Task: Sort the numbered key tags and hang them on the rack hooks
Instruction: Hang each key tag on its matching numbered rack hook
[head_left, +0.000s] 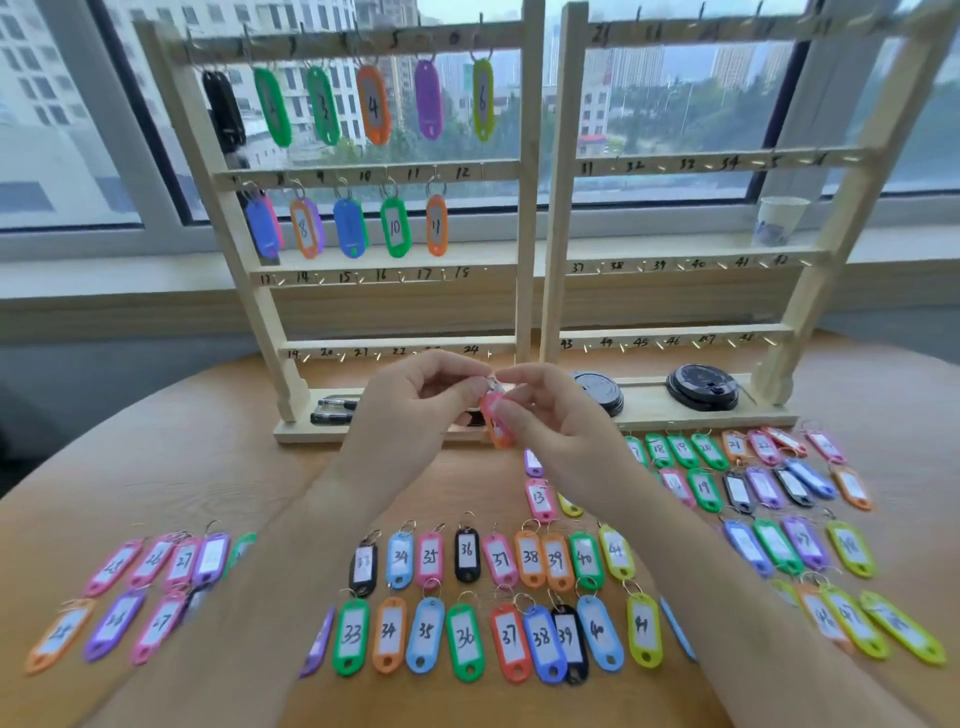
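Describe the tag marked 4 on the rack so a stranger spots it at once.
Find the left wooden rack standing before the window and follow its top rail, where six tags hang. Fourth from the left is the orange tag, between a green tag and a purple tag. It is the only orange one in that row, and its white label bears a black 4.

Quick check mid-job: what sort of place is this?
Likely an upper-floor office or workroom: a wooden table beside a wide window overlooking city towers, a paper cup on the sill, and coffee-cup lids on the rack base.
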